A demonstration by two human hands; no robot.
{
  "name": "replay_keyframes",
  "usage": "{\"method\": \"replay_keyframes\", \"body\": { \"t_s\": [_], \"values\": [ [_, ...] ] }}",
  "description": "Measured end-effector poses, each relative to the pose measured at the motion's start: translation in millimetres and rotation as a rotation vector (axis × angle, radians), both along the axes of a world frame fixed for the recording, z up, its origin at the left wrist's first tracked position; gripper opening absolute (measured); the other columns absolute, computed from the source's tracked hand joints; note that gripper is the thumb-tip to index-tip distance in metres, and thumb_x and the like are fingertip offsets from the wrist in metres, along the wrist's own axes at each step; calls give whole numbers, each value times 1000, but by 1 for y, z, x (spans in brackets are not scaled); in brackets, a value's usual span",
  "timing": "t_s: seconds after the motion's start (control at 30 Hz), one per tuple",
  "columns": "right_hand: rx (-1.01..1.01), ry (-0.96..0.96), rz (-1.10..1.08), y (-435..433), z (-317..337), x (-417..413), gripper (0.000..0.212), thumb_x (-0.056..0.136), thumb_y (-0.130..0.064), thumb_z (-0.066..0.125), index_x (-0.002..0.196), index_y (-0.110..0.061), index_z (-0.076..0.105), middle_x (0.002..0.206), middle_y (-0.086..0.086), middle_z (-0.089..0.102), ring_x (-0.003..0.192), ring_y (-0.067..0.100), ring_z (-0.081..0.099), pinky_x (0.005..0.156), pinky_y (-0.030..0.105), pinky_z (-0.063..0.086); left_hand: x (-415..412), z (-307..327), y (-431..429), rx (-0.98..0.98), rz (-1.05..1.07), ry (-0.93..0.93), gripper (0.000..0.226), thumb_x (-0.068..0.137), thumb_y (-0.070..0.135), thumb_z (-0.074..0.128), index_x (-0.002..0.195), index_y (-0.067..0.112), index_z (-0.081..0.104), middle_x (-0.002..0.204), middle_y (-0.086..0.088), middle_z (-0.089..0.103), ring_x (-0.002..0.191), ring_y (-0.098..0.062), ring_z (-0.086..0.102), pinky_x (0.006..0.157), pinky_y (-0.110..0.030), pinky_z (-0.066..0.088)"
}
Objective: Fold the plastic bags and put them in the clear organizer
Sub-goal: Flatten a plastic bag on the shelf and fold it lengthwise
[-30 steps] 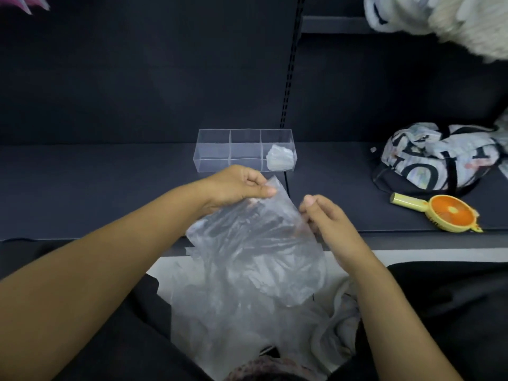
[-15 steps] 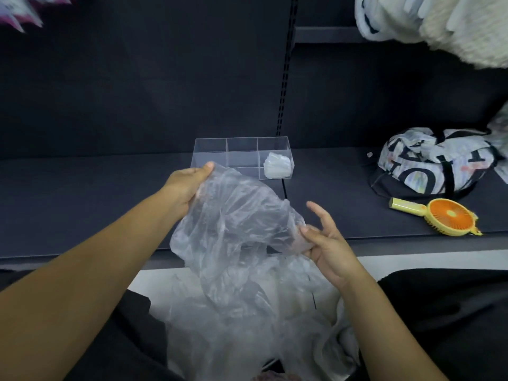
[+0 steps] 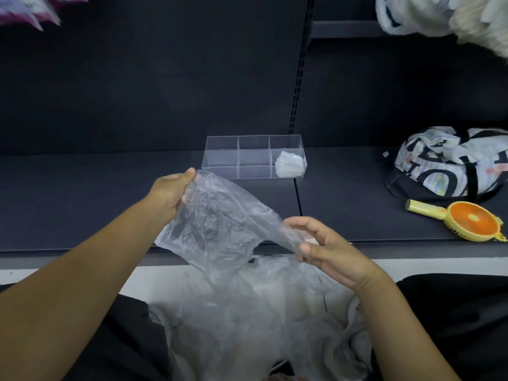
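Plastic film, thin and crumpled, is being stretched out between two hands above the near edge of a dark shelf (image 3: 82, 202). One plastic bag (image 3: 220, 224) is held in the air: its far-left corner is pinched by the left hand (image 3: 170, 196) between thumb and curled fingers, and its near-right end is gathered and pinched between the thumb and fingers of the right hand (image 3: 324, 248), whose other fingers are loosely bent. The bag hangs slack and wrinkled between the two grips, so the step in hand is judged to be the spreading and flattening that comes before the first fold; no clean crease can be seen yet.

For the next move, the sheet would need to be pulled taut, its edges brought together, and the fold pressed flat before it is made small enough for a compartment. Care is called for, since film this light is likely to slip and spring open.

Beyond the hands, the clear organizer (image 3: 220, 171) stands on the shelf, apart from the held bag. Three compartments are seen side by side. A folded bag (image 3: 290, 163), white and compact, lies in the right compartment; nothing can be made out in the middle and left ones. Much of the task is therefore judged to remain, as a heap of bags (image 3: 247, 312) lies unfolded on the lap below.

Off to the right on the shelf, a patterned bag (image 3: 450, 163) and a yellow and orange handheld fan (image 3: 467, 220) are lying.
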State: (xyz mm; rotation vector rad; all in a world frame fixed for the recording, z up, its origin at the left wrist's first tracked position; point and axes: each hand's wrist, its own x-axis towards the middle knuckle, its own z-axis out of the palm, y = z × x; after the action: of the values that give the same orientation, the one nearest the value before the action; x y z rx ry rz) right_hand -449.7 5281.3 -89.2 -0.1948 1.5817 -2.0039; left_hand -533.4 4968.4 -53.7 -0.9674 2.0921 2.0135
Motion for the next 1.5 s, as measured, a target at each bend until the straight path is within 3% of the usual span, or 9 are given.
{"method": "replay_keyframes", "body": {
  "t_s": [0.13,0.4,0.57,0.8,1.07,1.17,1.3,1.37,1.5],
  "values": [
    [-29,24,14,1,0,-3,60,75,-4,73,131,-21,56,134,-6,56,126,11,51,93,25,48,-1,-2,-2,11,5,1,31,86,34,70,103,9,68,101,-12,70,94,-28,68,92,-44,53],
    [-117,-7,-524,3,-11,-10,11,81,-10,65,89,-10,71,75,5,70,74,13,67,71,19,54,-2,-9,-2,-20,-6,3,26,87,34,69,99,11,68,99,-11,71,92,-29,68,90,-44,54],
    [56,-24,-842,11,-22,-14,14,93,-5,58,94,-12,70,70,3,71,61,10,67,60,18,55,-5,-20,-1,-65,-24,30,19,90,33,65,87,15,63,74,-2,60,61,-15,55,60,-29,50],
    [397,53,-1015,19,-40,-52,8,92,-13,61,93,-14,69,71,2,69,47,3,60,51,15,49,-17,-31,-5,-63,-39,43,13,91,28,65,86,16,62,83,-2,63,74,-15,60,63,-25,51],
    [714,170,-872,26,-70,-145,11,90,-16,62,87,-7,69,52,1,57,46,10,49,49,19,43,-66,-84,-9,-92,79,-21,25,92,28,63,72,15,57,70,-4,56,63,-16,53,69,-29,52],
    [739,184,-766,21,-84,-182,10,93,-11,57,99,-6,64,62,1,60,53,7,53,55,13,46,-89,-111,-14,-124,102,-80,35,94,32,60,64,16,48,65,-3,48,57,-16,45,70,-27,46],
    [739,83,-690,13,-99,-206,24,95,-16,56,114,-3,60,86,8,63,68,10,56,77,29,49,-108,-134,-22,-90,141,-87,35,98,31,52,68,15,47,63,2,46,52,-9,43,43,-7,38],
    [746,-1,-636,12,-103,-196,28,95,-30,56,105,-5,65,92,8,65,70,9,57,70,26,47,-113,-139,-28,-143,151,-195,43,98,42,48,67,12,47,65,-3,46,57,-16,45,61,-19,45],
    [699,-230,-441,13,-95,-146,45,88,-58,53,97,-17,69,94,0,71,88,13,65,73,27,50,-100,-149,-39,0,114,-301,50,93,59,44,106,13,60,89,-3,57,78,-21,55,70,-33,45]
  ]
}}
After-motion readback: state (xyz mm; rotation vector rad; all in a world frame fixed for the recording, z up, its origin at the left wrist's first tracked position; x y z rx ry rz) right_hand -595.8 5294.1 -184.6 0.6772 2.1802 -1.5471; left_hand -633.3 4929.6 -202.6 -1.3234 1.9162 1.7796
